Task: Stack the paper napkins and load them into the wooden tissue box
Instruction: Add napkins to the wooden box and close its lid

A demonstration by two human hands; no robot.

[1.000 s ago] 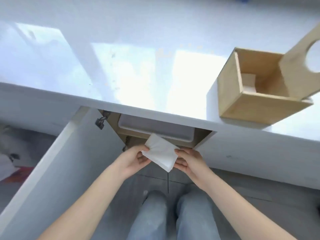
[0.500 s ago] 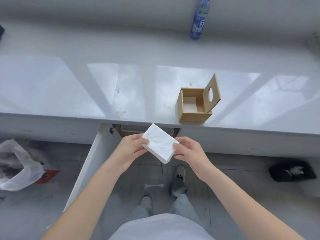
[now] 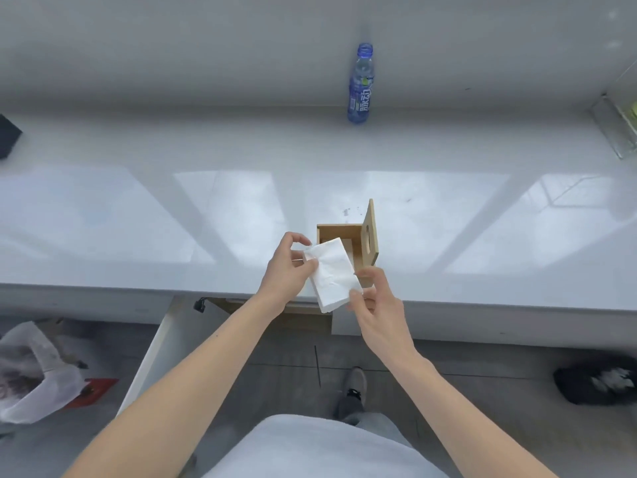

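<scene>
A white stack of paper napkins is held tilted over the near edge of the white counter, its far end above the open wooden tissue box. My left hand pinches the stack's upper left corner. My right hand grips its lower right corner. The box stands near the counter's front edge with its lid, which has a hole in it, swung upright on the right side. Part of the box's inside is hidden behind the napkins.
A blue plastic bottle stands at the back of the counter. An open cabinet door hangs below on the left. A white plastic bag and a dark bag lie on the floor.
The person has stood up from the cabinet, and both hands have lifted the napkin stack from below the counter edge up and forward over the box.
</scene>
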